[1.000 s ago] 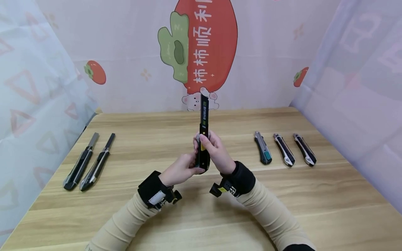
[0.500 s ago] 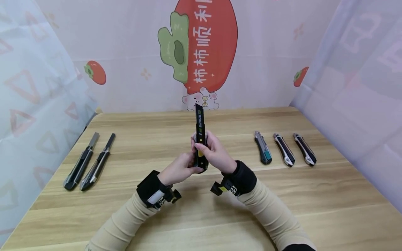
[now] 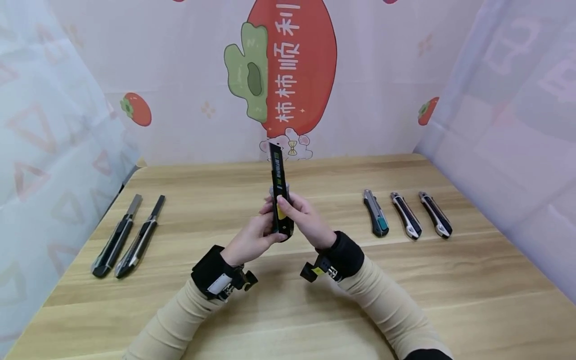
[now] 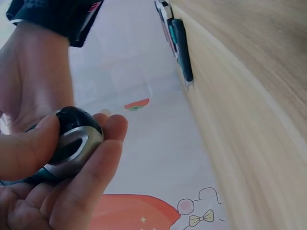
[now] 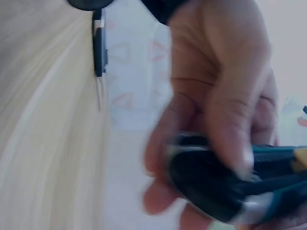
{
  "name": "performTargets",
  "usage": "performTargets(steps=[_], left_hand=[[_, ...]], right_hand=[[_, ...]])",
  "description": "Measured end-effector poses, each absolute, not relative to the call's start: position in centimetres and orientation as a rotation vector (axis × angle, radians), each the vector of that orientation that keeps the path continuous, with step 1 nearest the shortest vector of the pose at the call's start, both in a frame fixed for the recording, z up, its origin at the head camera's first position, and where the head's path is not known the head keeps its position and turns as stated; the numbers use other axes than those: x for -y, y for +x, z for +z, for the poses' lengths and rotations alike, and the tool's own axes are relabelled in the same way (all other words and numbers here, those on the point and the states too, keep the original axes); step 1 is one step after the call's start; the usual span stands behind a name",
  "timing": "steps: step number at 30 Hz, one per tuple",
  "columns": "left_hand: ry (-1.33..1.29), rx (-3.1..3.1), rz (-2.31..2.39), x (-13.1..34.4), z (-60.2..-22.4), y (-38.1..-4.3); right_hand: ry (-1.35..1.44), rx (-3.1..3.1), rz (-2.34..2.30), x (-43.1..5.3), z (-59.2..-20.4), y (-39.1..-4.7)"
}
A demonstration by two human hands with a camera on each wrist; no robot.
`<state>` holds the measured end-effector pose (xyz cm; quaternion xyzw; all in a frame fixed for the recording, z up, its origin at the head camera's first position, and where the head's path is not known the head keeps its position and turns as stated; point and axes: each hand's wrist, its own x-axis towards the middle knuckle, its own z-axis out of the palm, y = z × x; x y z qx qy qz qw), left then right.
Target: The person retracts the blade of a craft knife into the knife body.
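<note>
A utility knife (image 3: 277, 175) with a yellow slider is held in both hands above the middle of the table. Its long black front end has printed lettering and a slanted tip, pointing away and leaning left. My left hand (image 3: 252, 240) grips the rear end, thumb across it. My right hand (image 3: 310, 222) holds the knife from the right, with its thumb by the yellow slider; its other fingers are mostly hidden behind the handle. In the left wrist view the rounded black and silver butt (image 4: 76, 141) shows between thumb and fingers. The right wrist view is blurred around the knife's handle (image 5: 211, 177).
On the left of the wooden table (image 3: 216, 200) lie two utility knives, a grey-bladed one (image 3: 116, 240) and a black-bladed one (image 3: 140, 240). At the right lie a knife with a teal slider (image 3: 376, 214) and two black-and-silver knives (image 3: 406, 216). A printed cloth (image 3: 189, 65) hangs behind.
The knife has swung from nearly upright to leaning left, its tip moving left. Both hands have shifted slightly left with it and keep their hold; the knives on the table lie as before.
</note>
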<state>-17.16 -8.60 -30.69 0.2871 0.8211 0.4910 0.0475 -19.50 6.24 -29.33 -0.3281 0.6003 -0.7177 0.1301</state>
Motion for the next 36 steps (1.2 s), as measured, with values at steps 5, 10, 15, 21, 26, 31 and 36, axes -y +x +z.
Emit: performTargets(steps=[5, 10, 15, 21, 26, 31, 36], left_hand=[[0.839, -2.505, 1.492, 8.57, -30.94, -17.1], [0.824, -2.506, 1.451, 8.59, -31.0, -17.05], [0.841, -2.522, 1.444, 8.53, -30.9, -17.36], [0.821, -2.495, 1.453, 8.72, -30.87, -17.44], [0.843, -2.483, 1.46, 9.01, -30.81, -17.47], [0.818, -2.494, 1.433, 8.99, -30.72, -17.45], [0.845, -2.464, 1.463, 8.9, -30.47, -17.4]], right_hand=[[-0.918, -1.737, -2.023, -6.09, -29.8, -19.46], [-0.924, -1.739, -2.014, -6.21, -30.03, -19.42], [-0.928, -1.766, -1.996, -6.24, -29.76, -19.47], [-0.913, -1.776, -1.987, -6.13, -29.83, -19.38], [-0.919, -1.825, -1.97, -5.9, -29.9, -19.28], [-0.928, -1.816, -1.93, -6.12, -29.75, -19.29], [-0.975, -1.807, -1.937, -6.7, -29.54, -19.61]])
